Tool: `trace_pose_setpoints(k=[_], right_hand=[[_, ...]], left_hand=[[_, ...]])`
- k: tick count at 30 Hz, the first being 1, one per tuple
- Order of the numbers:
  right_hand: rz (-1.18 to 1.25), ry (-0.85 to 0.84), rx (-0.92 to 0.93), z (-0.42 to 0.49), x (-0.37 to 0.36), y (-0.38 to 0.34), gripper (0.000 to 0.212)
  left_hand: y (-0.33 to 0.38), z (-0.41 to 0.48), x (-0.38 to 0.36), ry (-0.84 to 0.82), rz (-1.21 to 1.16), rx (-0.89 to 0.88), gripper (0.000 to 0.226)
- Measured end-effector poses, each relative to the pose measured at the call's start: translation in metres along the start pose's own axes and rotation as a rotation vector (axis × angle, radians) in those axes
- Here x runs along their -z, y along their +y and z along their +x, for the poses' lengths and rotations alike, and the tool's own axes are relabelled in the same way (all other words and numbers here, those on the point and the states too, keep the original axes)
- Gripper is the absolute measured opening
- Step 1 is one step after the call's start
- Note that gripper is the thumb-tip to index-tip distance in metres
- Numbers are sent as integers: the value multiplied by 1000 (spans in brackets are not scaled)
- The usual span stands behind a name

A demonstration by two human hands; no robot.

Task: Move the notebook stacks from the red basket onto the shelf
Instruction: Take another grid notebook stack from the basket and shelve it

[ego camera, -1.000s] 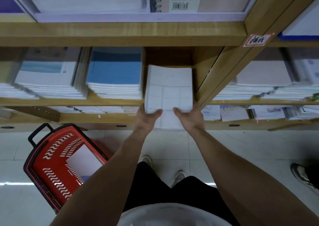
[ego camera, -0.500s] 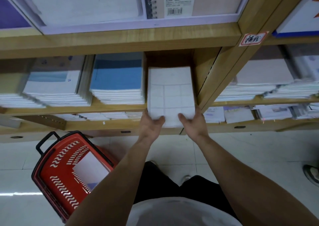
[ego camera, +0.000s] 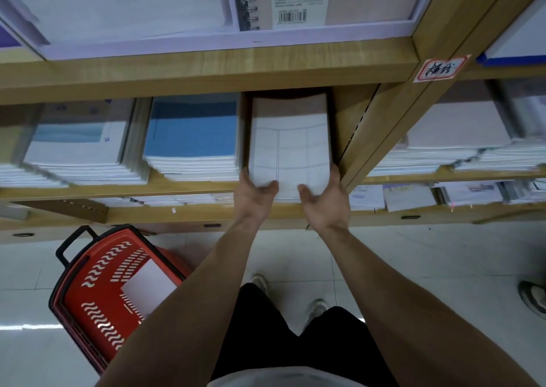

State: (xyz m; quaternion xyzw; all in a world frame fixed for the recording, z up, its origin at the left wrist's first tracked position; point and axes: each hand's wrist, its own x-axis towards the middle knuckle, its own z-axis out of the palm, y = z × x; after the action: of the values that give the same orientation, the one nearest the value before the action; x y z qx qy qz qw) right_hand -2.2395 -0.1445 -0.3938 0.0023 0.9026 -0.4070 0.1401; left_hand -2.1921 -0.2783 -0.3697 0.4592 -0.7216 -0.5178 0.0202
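A white notebook stack (ego camera: 289,150) with a faint grid on its cover lies in the rightmost slot of the wooden shelf (ego camera: 183,187), its near end sticking out past the shelf edge. My left hand (ego camera: 254,196) grips its near left corner and my right hand (ego camera: 323,200) its near right corner, thumbs on top. The red basket (ego camera: 97,292) stands on the floor at lower left, with a white notebook stack (ego camera: 147,283) inside, partly hidden by my left forearm.
A blue-covered stack (ego camera: 192,141) and a pale blue one (ego camera: 79,147) sit left of the slot. A wooden upright (ego camera: 384,126) bounds it on the right. More notebooks fill the shelves above, below and right. Another person's shoe (ego camera: 533,298) is at the right edge.
Both hands have pushed the white stack deeper into the shelf slot, so less of it overhangs the edge. The view has shifted closer to the shelf.
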Motion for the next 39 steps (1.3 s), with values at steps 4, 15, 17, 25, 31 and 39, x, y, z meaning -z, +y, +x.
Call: trace_pose_setpoints(k=[4, 15, 17, 25, 31, 39], right_hand=[[26, 20, -2, 17, -6, -8, 86], [43, 155, 159, -9, -7, 9, 68], [-13, 230, 247, -21, -13, 19, 56], [-191, 115, 294, 0, -13, 27, 71], [-186, 22, 215, 3, -19, 15, 90], [-203, -21, 251, 5, 5, 13, 75]], left_hand=[[3, 15, -3, 42, 13, -29, 59], [4, 23, -22, 80, 8, -42, 70], [4, 26, -25, 76, 3, -53, 68], [10, 48, -31, 64, 50, -124, 66], [16, 64, -32, 61, 42, -143, 65], [-9, 57, -6, -160, 65, -240, 76]])
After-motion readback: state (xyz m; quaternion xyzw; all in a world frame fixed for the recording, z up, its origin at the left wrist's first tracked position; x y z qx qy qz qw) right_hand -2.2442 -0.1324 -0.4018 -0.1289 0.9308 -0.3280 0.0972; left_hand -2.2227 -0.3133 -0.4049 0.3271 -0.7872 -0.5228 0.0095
